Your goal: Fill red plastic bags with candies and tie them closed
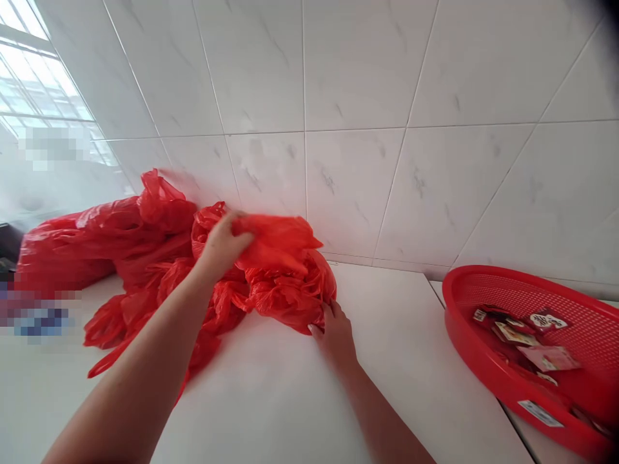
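My left hand [227, 240] pinches the edge of a red plastic bag [280, 240], which is lifted and slightly blurred above a pile of similar bags. Below it, my right hand [336, 328] rests against the right end of a crumpled red bag bundle [293, 290], its thumb and fingers closed on the thin plastic. More loose red bags [164, 283] lie under and beside my left forearm, some with handles trailing on the white table. What the bundles contain, if anything, is hidden.
Large filled red bags [101, 235] lean at the back left by the wall. A red mesh basket [512, 380] with several small packets [546, 357] stands at the right. White marbled tiles [358, 187] rise behind the white table [271, 399]. A barred window [33, 71] is upper left.
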`<state>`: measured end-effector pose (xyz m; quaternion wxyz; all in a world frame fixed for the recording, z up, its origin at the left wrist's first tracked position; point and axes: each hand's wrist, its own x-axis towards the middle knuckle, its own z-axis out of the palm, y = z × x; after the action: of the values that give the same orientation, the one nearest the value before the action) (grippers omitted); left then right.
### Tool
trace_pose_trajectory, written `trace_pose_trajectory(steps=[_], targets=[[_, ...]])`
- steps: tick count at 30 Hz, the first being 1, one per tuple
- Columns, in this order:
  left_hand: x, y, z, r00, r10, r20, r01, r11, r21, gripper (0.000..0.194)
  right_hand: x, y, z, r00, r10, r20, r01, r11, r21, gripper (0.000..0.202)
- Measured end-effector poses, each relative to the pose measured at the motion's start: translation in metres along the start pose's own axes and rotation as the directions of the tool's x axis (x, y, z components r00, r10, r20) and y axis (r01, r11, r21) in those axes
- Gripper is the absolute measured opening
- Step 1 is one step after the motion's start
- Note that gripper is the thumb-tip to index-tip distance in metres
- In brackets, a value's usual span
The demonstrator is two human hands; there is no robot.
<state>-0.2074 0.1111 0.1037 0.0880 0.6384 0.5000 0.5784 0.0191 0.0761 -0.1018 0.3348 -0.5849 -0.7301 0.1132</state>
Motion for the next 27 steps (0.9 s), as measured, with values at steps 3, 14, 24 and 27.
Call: trace_pose_trajectory(steps=[3,14,24,27], targets=[[-0.019,-0.013,0.021,0.972,-0.014,0.234,-0.003,0.998,0.069,0.058,0.000,0.000,-0.002,1.000,0.003,0.013,-0.003,1.000,0.019,0.051],[0.012,-0.046,0.057,0.987,-0.107,-0.124,0.077,0.970,-0.229,0.016,0.009,-0.003,0.002,0.999,0.000,0.037,0.000,1.000,0.014,0.047],[0.060,-0.005,0.003,0.934,-0.171,-0.313,-0.055,0.798,-0.600,0.019,0.043,-0.025,0.033,0.999,0.050,0.003,-0.050,0.998,-0.036,0.021],[0.074,0.019,-0.025,0.928,-0.171,-0.332,-0.111,0.723,-0.682,0.024,0.051,-0.027,0.039,0.998,0.061,-0.020,-0.062,0.998,-0.020,0.020]])
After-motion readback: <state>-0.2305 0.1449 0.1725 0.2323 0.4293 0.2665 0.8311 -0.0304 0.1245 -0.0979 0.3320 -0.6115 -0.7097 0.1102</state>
